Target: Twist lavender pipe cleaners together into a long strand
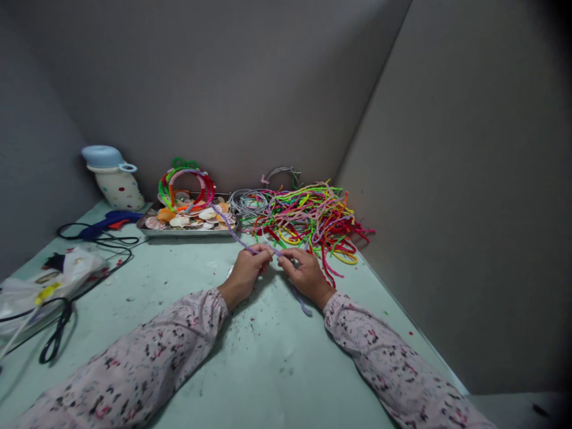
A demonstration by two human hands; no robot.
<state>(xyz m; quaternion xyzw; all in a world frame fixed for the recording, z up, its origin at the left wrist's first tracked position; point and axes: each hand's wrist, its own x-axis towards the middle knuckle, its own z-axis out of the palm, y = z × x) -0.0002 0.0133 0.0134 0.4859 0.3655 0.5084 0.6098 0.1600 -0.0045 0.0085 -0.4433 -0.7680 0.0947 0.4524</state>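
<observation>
A purple fuzzy stem (232, 232) runs from near the shell tray down to my fingers, and a curled purple end hangs below my right hand. My left hand (248, 269) pinches the stem between thumb and fingers. Close beside it, my right hand (305, 273) is closed on the purple stem too, thumb and forefinger together. Both hands are held over the middle of the table, their fingertips a small gap apart. A pale piece shows just above the fingertips, partly hidden.
Behind my hands are a metal tray (192, 233) of shells with colourful fuzzy rings (210, 189), grey wire coils (248, 204) and a heap of bright stems (313, 214). A bottle (118, 187), blue tool (107, 223), black cable (57, 339) and plastic bag (83, 267) lie left.
</observation>
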